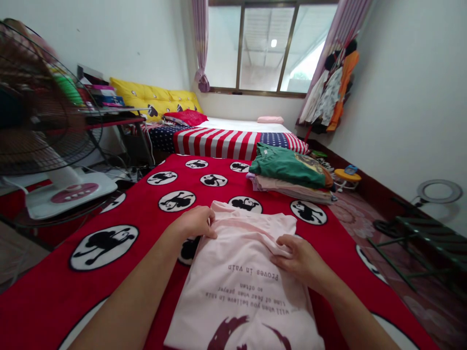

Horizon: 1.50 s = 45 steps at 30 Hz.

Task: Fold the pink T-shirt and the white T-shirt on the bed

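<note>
Left hand (197, 221) and right hand (302, 258) pinch the pink shirt (241, 250) between them.

A home bedroom: a bed (233, 124) with pillows (270, 119) at twelve o'clock, hung clothes (330, 97) at two, an electric fan (47, 124) at ten.

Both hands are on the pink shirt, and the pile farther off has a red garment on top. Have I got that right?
Not quite: the head view shows a green garment atop the pile, not red. The left hand and right hand are indeed on the pink shirt.
</note>
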### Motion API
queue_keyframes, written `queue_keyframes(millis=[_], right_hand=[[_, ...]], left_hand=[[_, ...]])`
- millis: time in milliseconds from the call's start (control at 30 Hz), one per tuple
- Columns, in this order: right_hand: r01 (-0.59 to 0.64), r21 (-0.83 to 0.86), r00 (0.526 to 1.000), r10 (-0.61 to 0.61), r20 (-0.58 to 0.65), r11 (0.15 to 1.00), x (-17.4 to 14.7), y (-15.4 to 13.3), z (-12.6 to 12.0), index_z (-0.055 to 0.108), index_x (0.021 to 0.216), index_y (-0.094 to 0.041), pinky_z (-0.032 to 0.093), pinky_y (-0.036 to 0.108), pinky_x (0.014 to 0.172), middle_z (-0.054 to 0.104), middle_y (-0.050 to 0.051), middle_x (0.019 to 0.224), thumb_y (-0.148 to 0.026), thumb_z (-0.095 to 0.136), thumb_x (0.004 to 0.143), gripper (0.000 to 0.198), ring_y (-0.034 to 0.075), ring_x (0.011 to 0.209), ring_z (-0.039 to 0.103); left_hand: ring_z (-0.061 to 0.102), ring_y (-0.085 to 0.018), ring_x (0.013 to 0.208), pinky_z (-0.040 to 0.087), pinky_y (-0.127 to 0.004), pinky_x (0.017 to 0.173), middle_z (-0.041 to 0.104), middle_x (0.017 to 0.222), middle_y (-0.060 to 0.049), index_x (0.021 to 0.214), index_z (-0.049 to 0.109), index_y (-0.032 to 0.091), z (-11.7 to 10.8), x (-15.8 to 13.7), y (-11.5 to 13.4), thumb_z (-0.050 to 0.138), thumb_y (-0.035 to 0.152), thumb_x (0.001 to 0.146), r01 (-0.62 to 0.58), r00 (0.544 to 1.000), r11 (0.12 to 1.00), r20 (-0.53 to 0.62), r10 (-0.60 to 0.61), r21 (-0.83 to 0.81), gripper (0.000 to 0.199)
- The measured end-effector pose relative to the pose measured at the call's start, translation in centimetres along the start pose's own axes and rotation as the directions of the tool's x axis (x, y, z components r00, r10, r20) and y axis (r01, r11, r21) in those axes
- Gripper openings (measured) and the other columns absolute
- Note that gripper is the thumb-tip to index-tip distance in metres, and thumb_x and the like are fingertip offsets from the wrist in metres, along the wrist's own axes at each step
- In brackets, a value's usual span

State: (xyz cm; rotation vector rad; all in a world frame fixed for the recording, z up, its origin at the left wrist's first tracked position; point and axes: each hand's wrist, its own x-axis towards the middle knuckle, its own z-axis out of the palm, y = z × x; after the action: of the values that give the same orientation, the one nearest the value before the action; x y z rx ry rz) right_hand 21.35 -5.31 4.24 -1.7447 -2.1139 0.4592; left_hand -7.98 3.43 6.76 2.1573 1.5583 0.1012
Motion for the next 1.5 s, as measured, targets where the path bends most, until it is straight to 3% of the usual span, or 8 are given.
queue_keyframes(millis=[267, 400, 700, 833, 1033, 1200, 1367, 1500], right_hand=[[0.019, 0.289, 0.999, -0.031, 0.034, 0.957, -0.3, 1.4, -0.2, 0.066, 0.091, -0.019, 0.044, 0.027, 0.062, 0.067, 0.002, 0.083, -0.030, 0.067, 0.065, 0.028, 0.021, 0.077, 0.060], [-0.097, 0.555, 0.993, 0.118, -0.002, 0.826, 0.4, 1.4, -0.4, 0.066, 0.088, -0.018, 0.045, 0.026, 0.055, 0.067, 0.002, 0.077, -0.034, 0.066, 0.068, 0.026, 0.020, 0.068, 0.061], [0.048, 0.363, 0.787, 0.188, -0.587, 0.931, 2.7, 3.8, 1.6, 0.054, 0.116, -0.015, 0.049, 0.041, 0.087, 0.060, 0.014, 0.117, -0.036, 0.063, 0.074, 0.048, 0.027, 0.105, 0.058], [0.200, 0.071, 0.724, -0.099, -0.683, 0.977, 1.8, 2.2, 1.2, 0.057, 0.114, -0.020, 0.037, 0.045, 0.104, 0.058, 0.012, 0.121, -0.028, 0.054, 0.084, 0.031, 0.025, 0.119, 0.050], [0.428, -0.026, 0.895, -0.427, -0.130, 0.903, 1.0, -0.3, 2.5, 0.045, 0.136, -0.022, 0.034, 0.044, 0.108, 0.048, 0.010, 0.141, -0.034, 0.049, 0.090, 0.049, 0.023, 0.131, 0.043], [0.049, -0.199, 0.988, -0.077, -0.133, 0.979, 2.2, 4.2, 2.7, 0.041, 0.141, -0.019, 0.019, 0.062, 0.109, 0.034, 0.012, 0.150, -0.049, 0.042, 0.091, 0.058, 0.032, 0.140, 0.024], [-0.156, -0.070, 0.857, 0.100, -0.506, 0.985, 2.6, 7.3, 1.1, 0.061, 0.116, -0.011, 0.040, 0.045, 0.097, 0.058, 0.017, 0.126, -0.041, 0.039, 0.090, 0.046, 0.029, 0.119, 0.052], [-0.223, -0.025, 0.826, 0.175, -0.536, 0.974, 2.1, 5.8, 0.4, 0.067, 0.091, -0.021, 0.043, 0.031, 0.063, 0.068, 0.006, 0.087, -0.049, 0.043, 0.087, 0.037, 0.022, 0.079, 0.062]], left_hand=[[0.044, -0.011, 0.051, 0.027, -0.022, 0.045, 0.049, 0.054, 0.006, 0.057, 0.050, 0.018, -0.9, -0.6, -0.2, 0.065, 0.025, 0.057, -0.141, 0.987, 0.986, 0.062, 0.147, -0.092, 0.017], [0.052, -0.013, 0.058, 0.033, -0.021, 0.049, 0.056, 0.060, 0.004, 0.065, 0.055, 0.017, -0.6, 0.0, 0.6, 0.062, 0.023, 0.062, -0.182, 0.971, 0.965, -0.187, 0.146, -0.189, 0.009], [0.062, -0.020, 0.093, 0.048, -0.031, 0.083, 0.063, 0.108, -0.009, 0.110, 0.062, 0.017, 2.0, 1.8, 2.0, 0.052, 0.016, 0.080, -0.156, 0.704, 0.987, -0.704, 0.089, -0.032, 0.031], [0.062, -0.019, 0.096, 0.046, -0.031, 0.091, 0.067, 0.101, -0.007, 0.095, 0.068, 0.017, 3.1, 1.2, 4.4, 0.050, 0.016, 0.084, -0.351, 0.750, 0.935, -0.612, 0.251, -0.046, 0.021], [0.040, -0.022, 0.133, 0.029, -0.037, 0.110, 0.045, 0.144, -0.010, 0.138, 0.045, 0.019, 6.6, 0.9, 5.9, 0.044, 0.042, 0.092, -0.531, 0.831, 0.846, -0.170, 0.530, 0.042, 0.051], [0.016, -0.028, 0.143, 0.013, -0.046, 0.115, 0.022, 0.154, -0.012, 0.144, 0.036, 0.022, 7.5, 1.7, 3.6, 0.036, 0.059, 0.091, -0.333, 0.921, 0.921, -0.138, 0.363, 0.201, 0.065], [0.016, -0.031, 0.143, 0.015, -0.051, 0.113, 0.022, 0.154, -0.015, 0.141, 0.040, 0.018, 7.3, 1.2, 4.5, 0.043, 0.050, 0.091, -0.344, 0.913, 0.919, -0.162, 0.375, 0.190, 0.059], [0.022, -0.029, 0.141, 0.019, -0.053, 0.112, 0.030, 0.152, -0.011, 0.131, 0.051, 0.024, 7.2, 0.1, 6.7, 0.045, 0.031, 0.092, -0.496, 0.840, 0.852, -0.157, 0.520, 0.170, 0.040]])
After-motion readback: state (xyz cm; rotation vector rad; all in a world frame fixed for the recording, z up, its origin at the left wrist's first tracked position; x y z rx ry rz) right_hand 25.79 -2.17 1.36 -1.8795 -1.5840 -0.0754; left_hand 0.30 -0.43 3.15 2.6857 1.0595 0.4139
